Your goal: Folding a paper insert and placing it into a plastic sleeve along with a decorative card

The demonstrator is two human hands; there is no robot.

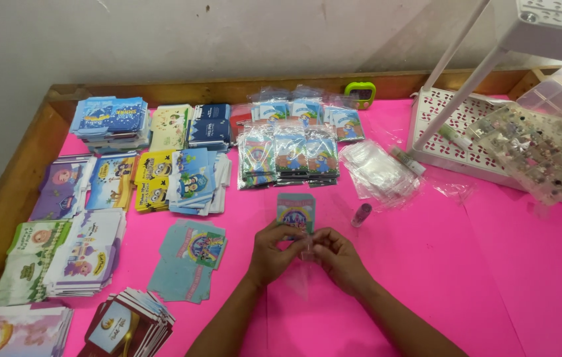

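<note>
— At the pink counter (426, 277), what is held?
— A printed card (295, 210) and a clear sleeve (302, 277), pinched by the left hand (273, 251) and right hand (339, 259), both closed on them at centre.
— Nearby?
— Loose cards (192, 261) just left; packed stacks (289, 155) behind.

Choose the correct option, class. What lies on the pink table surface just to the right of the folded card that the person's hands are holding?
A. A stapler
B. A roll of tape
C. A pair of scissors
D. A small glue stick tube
D: a small glue stick tube lies on the pink table right of the folded card held by the left hand and right hand.
</note>
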